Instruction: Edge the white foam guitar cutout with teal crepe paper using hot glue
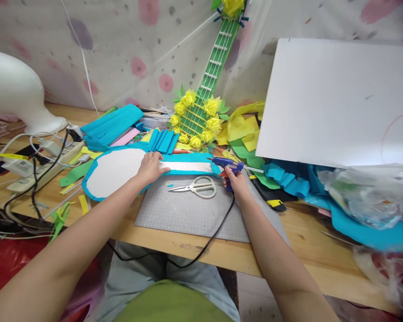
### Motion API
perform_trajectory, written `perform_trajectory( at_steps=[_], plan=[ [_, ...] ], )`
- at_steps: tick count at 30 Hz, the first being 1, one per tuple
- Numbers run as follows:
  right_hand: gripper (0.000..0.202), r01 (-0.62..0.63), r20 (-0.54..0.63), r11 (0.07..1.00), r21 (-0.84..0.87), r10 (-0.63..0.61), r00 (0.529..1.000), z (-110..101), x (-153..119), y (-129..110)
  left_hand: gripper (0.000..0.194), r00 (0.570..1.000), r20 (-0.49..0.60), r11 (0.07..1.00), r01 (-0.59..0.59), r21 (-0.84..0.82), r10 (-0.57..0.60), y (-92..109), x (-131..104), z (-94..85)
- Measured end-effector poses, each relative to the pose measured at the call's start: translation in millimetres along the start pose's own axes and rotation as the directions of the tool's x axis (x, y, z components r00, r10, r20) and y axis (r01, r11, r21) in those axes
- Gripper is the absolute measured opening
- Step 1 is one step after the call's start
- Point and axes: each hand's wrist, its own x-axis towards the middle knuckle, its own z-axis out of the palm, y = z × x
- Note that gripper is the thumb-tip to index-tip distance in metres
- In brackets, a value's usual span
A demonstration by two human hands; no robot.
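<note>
A guitar-shaped white board (pixel 116 172) with blue crepe paper folded over its rim lies flat on the table. My left hand (pixel 150 167) rests on it where the round body meets the narrow neck, thumb apart from the fingers. In my right hand (pixel 235 180) is a blue hot glue gun (pixel 226 163), its nozzle pointing left over the far end of the neck. A white glue stick (pixel 254 169) sticks out of its back. Scissors (pixel 195 188) with pale handles lie below the neck on a grey cutting mat (pixel 191 219).
A green paper guitar with yellow flowers (pixel 201 100) leans against the curtain. A white board (pixel 336 103) stands at right, above blue paper and plastic bags (pixel 372 194). Cables and a power strip (pixel 43 167) crowd the left, near a foam head (pixel 13 85). The gun's black cord (pixel 218 230) hangs over the table edge.
</note>
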Motion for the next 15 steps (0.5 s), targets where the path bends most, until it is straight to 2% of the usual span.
perform_trajectory(
  at_steps=[3, 6, 9, 12, 15],
  plan=[
    [0.042, -0.002, 0.010, 1.000, -0.009, 0.002, 1.000, -1, 0, 1, 0.043, 0.996, 0.018, 0.995, 0.090, 0.049, -0.091, -5, 2, 7.5],
    [0.042, 0.002, 0.010, 1.000, -0.019, -0.002, 1.000, -1, 2, 4, 0.043, 0.990, 0.021, 0.990, 0.139, 0.010, -0.139, -9, 7, 11.7],
    [0.043, 0.000, 0.013, 1.000, -0.022, 0.000, 1.000, -2, 3, 7, 0.029, 0.978, -0.004, 0.966, 0.205, -0.159, -0.208, -15, 14, 11.1],
    [0.042, 0.010, 0.022, 1.000, -0.013, -0.010, 1.000, -2, 4, 8, 0.024, 0.961, -0.012, 0.904, 0.254, -0.344, -0.275, -23, 20, 5.1],
    [0.042, 0.013, 0.018, 1.000, -0.015, -0.013, 1.000, -3, 4, 7, 0.027, 0.957, -0.013, 0.894, 0.266, -0.361, -0.290, -26, 21, -5.2]
  ],
)
